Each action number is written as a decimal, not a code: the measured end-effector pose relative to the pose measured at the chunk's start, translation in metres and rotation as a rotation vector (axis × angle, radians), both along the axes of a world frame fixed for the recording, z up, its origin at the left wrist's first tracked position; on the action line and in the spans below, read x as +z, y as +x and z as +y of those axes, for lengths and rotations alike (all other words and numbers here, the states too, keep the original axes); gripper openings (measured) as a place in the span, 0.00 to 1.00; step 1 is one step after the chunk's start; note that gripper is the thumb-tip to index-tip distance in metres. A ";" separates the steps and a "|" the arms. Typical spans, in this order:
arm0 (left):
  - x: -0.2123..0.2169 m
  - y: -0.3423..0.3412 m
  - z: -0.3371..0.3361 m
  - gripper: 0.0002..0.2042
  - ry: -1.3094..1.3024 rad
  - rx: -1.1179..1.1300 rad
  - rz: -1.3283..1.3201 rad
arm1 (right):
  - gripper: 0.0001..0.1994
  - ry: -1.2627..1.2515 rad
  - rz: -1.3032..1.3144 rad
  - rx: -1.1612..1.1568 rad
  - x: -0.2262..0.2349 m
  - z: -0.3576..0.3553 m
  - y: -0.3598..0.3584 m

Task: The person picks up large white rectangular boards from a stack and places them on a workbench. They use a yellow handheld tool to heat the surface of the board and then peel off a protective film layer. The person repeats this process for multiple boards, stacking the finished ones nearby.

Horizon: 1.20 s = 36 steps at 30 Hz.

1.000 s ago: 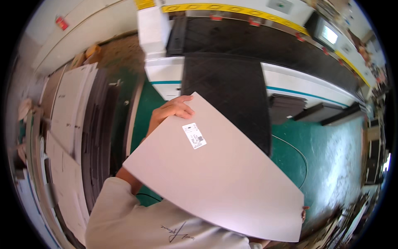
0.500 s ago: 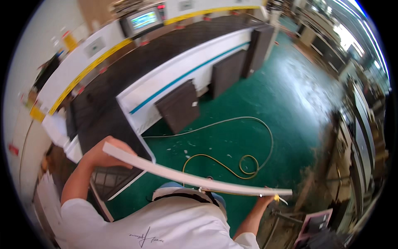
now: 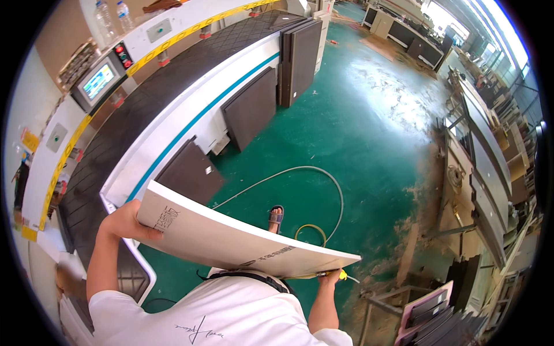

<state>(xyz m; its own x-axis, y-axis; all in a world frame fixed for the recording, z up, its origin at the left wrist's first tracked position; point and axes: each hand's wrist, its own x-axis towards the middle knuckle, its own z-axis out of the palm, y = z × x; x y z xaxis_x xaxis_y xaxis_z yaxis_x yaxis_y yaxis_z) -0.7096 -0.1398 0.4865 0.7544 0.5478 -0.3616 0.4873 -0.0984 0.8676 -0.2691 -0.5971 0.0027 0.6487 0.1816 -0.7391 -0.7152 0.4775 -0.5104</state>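
Note:
A long white board (image 3: pixel 213 233) is held in front of my waist, its broad face with dark print turned toward me. At its left end my left hand (image 3: pixel 130 221) is closed around the edge, thumb on the face. My right hand (image 3: pixel 329 278) grips the lower edge near the right end, its fingers partly hidden. Beside those fingers sticks out a small yellow piece (image 3: pixel 343 275) with a pale tip; whether it is held too is hard to tell.
On the left stands a long machine with a dark belt (image 3: pixel 150 104) and a lit screen (image 3: pixel 98 81). Dark panels (image 3: pixel 249 108) lean against its side. A hose (image 3: pixel 340 196) loops over the green floor (image 3: pixel 369 144). Racks of panels (image 3: pixel 485 173) line the right.
The board has tilted, so its broad printed face now shows instead of mostly its narrow edge. My view has swung to the right, and a sandalled foot has come into sight.

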 end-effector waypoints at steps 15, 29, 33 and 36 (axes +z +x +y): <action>-0.052 0.428 0.247 0.19 -0.110 -0.184 -0.177 | 0.29 -0.076 -0.201 -0.102 0.061 0.061 0.360; 0.094 0.852 0.320 0.18 0.271 -0.230 0.069 | 0.31 0.282 0.015 -0.151 0.020 0.346 0.790; 0.112 0.973 0.333 0.17 0.465 -0.416 0.053 | 0.35 0.116 0.109 -0.036 -0.007 0.450 0.909; 0.094 1.092 0.347 0.21 0.651 -0.612 0.004 | 0.38 0.246 -0.028 0.117 -0.001 0.566 0.959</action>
